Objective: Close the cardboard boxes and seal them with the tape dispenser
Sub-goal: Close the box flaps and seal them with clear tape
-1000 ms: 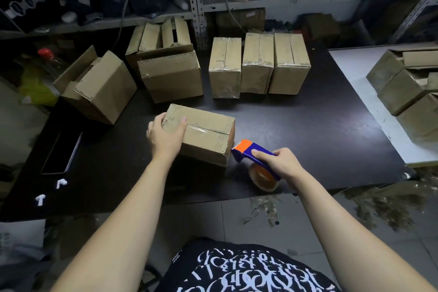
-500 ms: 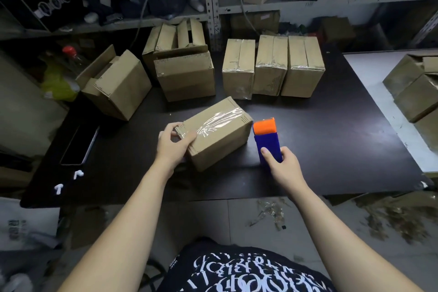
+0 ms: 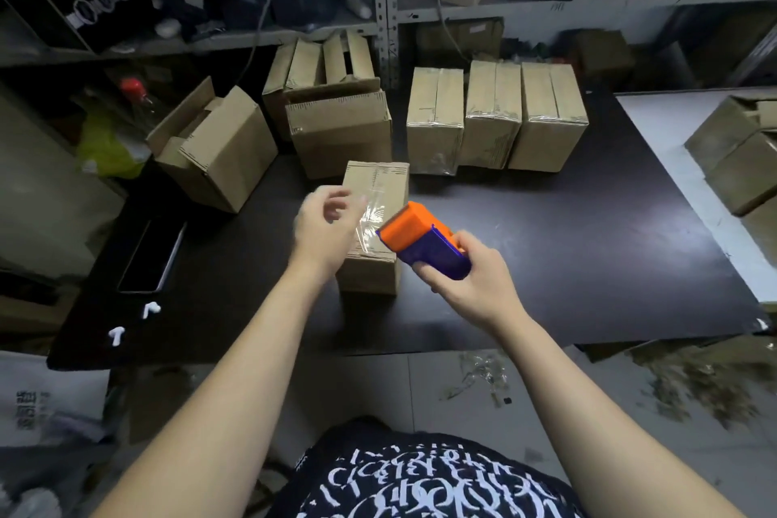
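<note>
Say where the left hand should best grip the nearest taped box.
Likely from above-left, across the narrow top of the taped box, thumb and fingers on its long walls: it lies lengthwise away from the person, and the tape dispenser in the right hand crowds its right side.

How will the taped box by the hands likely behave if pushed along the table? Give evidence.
The box would probably slide, not roll: flat faces on a smooth table. It looks stiff, as its edges are square. The glossy tape on top may feel slippery.
</note>
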